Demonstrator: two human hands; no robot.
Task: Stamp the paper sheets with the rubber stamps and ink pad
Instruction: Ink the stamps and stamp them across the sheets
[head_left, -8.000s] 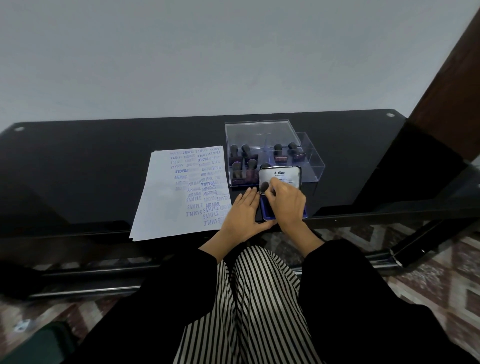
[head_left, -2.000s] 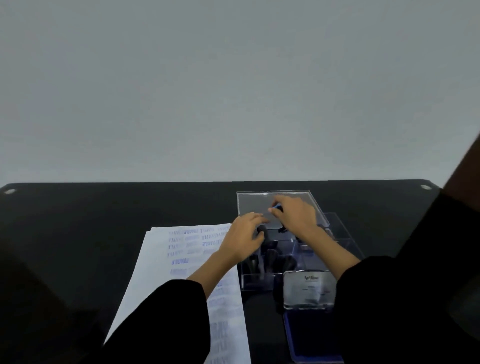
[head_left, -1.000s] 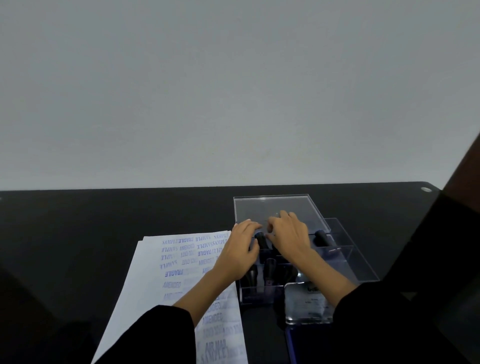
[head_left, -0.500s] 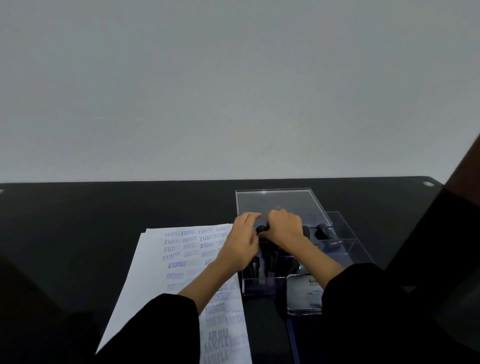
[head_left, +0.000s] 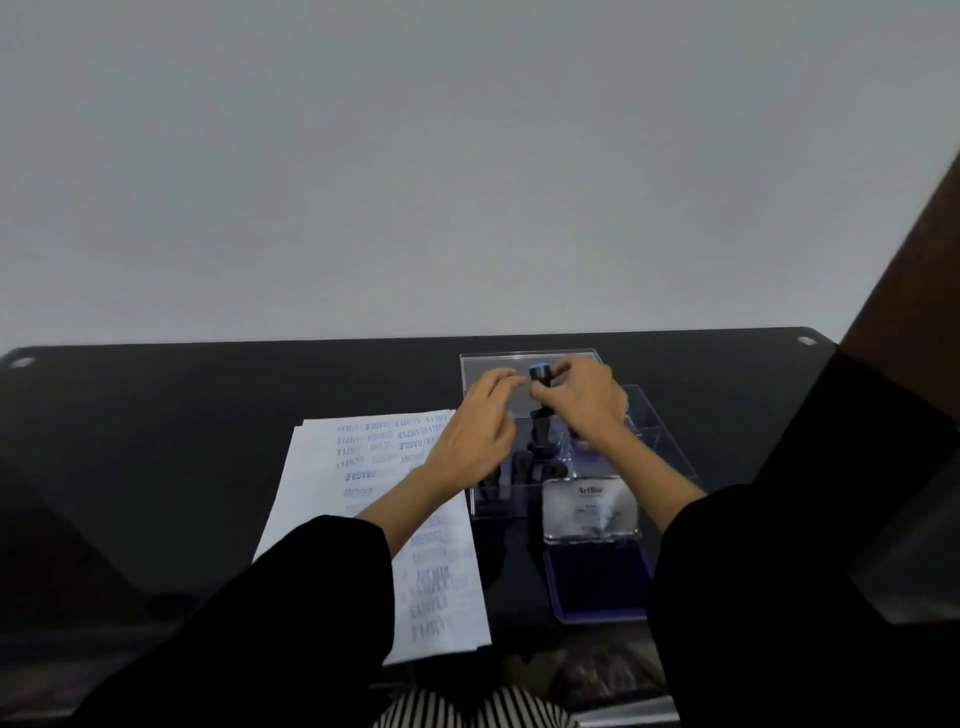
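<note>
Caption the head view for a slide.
Right hand holds blue-topped rubber stamp above the clear box; left hand open beside it, ink pad uncovered.

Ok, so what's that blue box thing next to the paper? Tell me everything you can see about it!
It is the ink pad, a flat blue case lying open on the black table. Inside is a dark blue inking surface. Its lid stands up at the far edge, silvery, with a printed label. It sits right of the paper sheets and nearer the person than the clear stamp box. No hand touches it.
</note>
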